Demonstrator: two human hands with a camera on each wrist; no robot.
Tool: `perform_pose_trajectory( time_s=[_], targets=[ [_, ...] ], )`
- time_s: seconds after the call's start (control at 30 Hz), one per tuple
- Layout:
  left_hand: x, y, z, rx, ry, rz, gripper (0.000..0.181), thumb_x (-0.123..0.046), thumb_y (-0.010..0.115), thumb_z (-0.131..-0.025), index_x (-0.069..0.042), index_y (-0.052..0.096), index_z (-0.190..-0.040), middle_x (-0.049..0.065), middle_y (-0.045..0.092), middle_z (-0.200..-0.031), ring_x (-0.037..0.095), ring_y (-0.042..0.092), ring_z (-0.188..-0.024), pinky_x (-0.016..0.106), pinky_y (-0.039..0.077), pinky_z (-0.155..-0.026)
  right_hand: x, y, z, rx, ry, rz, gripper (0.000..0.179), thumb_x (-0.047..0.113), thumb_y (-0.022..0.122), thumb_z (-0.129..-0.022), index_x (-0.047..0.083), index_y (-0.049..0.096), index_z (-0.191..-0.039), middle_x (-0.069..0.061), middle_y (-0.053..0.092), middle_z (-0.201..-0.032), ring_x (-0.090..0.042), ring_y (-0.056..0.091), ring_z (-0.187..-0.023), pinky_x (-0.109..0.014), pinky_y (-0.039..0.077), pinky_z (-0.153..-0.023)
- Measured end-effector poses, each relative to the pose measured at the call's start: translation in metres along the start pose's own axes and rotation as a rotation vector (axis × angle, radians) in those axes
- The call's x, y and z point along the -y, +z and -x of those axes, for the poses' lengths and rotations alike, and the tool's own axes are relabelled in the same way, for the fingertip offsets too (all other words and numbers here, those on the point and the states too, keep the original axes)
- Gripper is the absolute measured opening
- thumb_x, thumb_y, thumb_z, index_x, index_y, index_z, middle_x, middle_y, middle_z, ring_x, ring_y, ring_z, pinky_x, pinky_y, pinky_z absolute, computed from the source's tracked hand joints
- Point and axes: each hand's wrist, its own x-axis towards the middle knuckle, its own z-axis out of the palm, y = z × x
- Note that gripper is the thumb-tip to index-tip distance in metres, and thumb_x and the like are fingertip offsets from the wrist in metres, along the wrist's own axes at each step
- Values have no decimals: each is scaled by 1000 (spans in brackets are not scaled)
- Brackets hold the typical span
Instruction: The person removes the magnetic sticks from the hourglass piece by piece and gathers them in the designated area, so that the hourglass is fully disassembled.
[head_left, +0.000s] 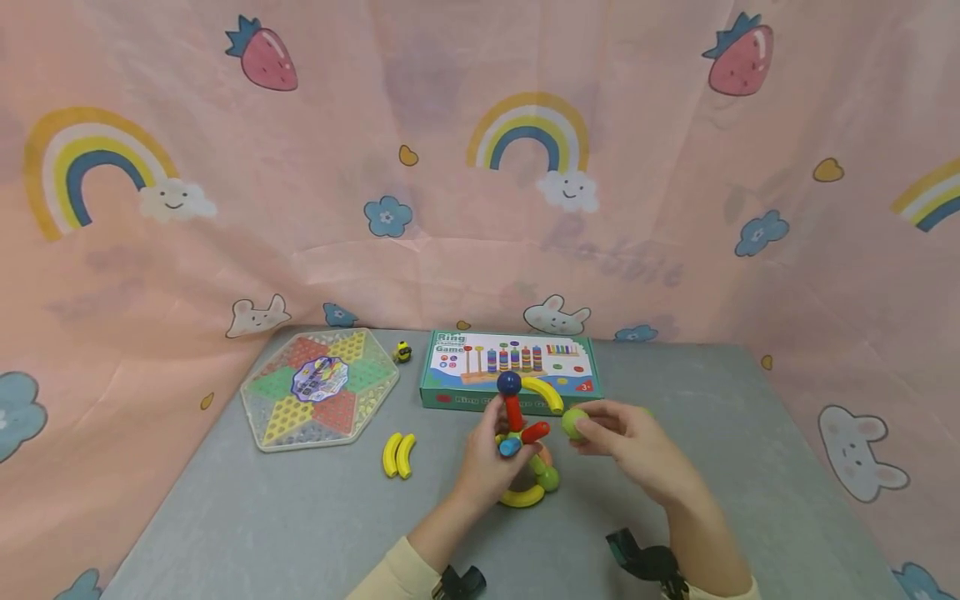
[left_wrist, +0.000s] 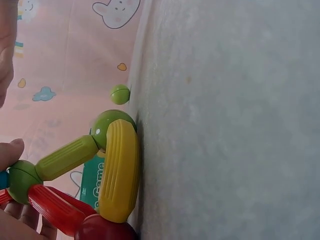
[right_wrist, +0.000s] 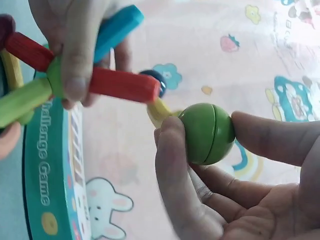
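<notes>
My left hand [head_left: 483, 458] grips a toy build of coloured rods around a green hub ball [right_wrist: 54, 79]. A red rod [right_wrist: 122, 85], a blue rod [right_wrist: 117, 32] and a green rod [left_wrist: 67, 157] stick out from that hub. Above, a dark blue ball [head_left: 509, 383] tops another red rod, with a curved yellow rod [head_left: 543, 392] reaching right. Between thumb and fingers, my right hand [head_left: 637, 442] pinches a green ball [right_wrist: 206, 134] beside that rod's end; whether they touch I cannot tell. Lower down, another curved yellow rod [left_wrist: 119, 170] joins a green ball and a dark red ball [left_wrist: 105, 229].
Two curved yellow rods [head_left: 398, 455] lie left of my left hand. Farther back are a hexagonal game board [head_left: 270, 433], a small bee-like toy [head_left: 402, 352] and a green game box [head_left: 442, 396]. Another green ball [left_wrist: 120, 94] sits beyond the build.
</notes>
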Motion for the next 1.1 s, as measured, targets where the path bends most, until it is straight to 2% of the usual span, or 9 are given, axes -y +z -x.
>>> perform_pose_trajectory(
  time_s=[0.1,0.2,0.37,0.43,0.53,0.6,0.73,0.9,1.1],
  targets=[
    [0,0,0,-3,15,-11,70,-24,79,-89,-19,42,-147,5,70,-117,18,66,-108,44,51,-101,-6,-12,2,-95,-32,75,49,33,60,-102,-2,55,-135,-20,66,-124,-26,68,-104,-35,59,-85],
    [-1,1,0,-3,29,-25,68,-26,80,-88,-19,44,-145,1,70,-114,17,66,-106,39,52,-98,-15,-29,3,-226,-46,146,52,39,62,-101,2,57,-137,-20,63,-128,-27,66,-106,-28,58,-79],
    [-2,2,0,-6,28,-54,72,-31,82,-86,-16,44,-145,2,65,-111,16,60,-103,34,52,-92,-44,-59,-2,-401,22,198,60,47,58,-100,7,52,-145,-20,55,-136,-11,65,-98,-31,57,-83],
    [-2,2,0,-13,19,-68,74,-34,82,-86,-15,44,-146,2,63,-110,15,57,-103,33,51,-90,-58,-67,-8,-454,58,214,62,49,57,-100,8,51,-146,-21,56,-137,-12,67,-96,-34,56,-83],
    [-1,2,0,-27,5,-85,74,-38,81,-85,-16,45,-145,1,61,-109,15,54,-103,32,51,-88,-81,-73,-20,-523,93,253,59,46,58,-100,8,53,-145,-22,58,-138,-26,67,-105,-35,55,-81],
    [0,3,0,-36,-1,-99,73,-39,81,-85,-17,46,-145,-1,59,-107,14,53,-102,31,50,-87,-95,-75,-27,-556,116,272,57,43,59,-101,6,53,-144,-24,57,-139,-37,62,-116,-39,54,-83],
    [1,1,1,-52,15,-125,64,-38,82,-85,-16,52,-137,-2,59,-104,14,53,-99,29,51,-84,-119,-76,-37,-592,177,244,55,35,58,-102,0,50,-144,-29,53,-142,-44,53,-127,-52,49,-96],
    [2,-1,0,-55,0,-168,53,-41,83,-83,-17,57,-123,-3,60,-101,12,53,-94,26,50,-78,-135,-79,-40,-631,223,225,52,29,57,-103,-3,50,-143,-30,53,-139,-43,55,-123,-53,47,-96],
    [2,-5,-3,-23,-40,-214,47,-39,85,-81,-18,59,-114,-4,61,-97,12,53,-90,25,49,-75,-147,-79,-43,-608,232,283,50,27,58,-102,-6,51,-139,-33,53,-135,-47,54,-119,-58,44,-96]
  ],
)
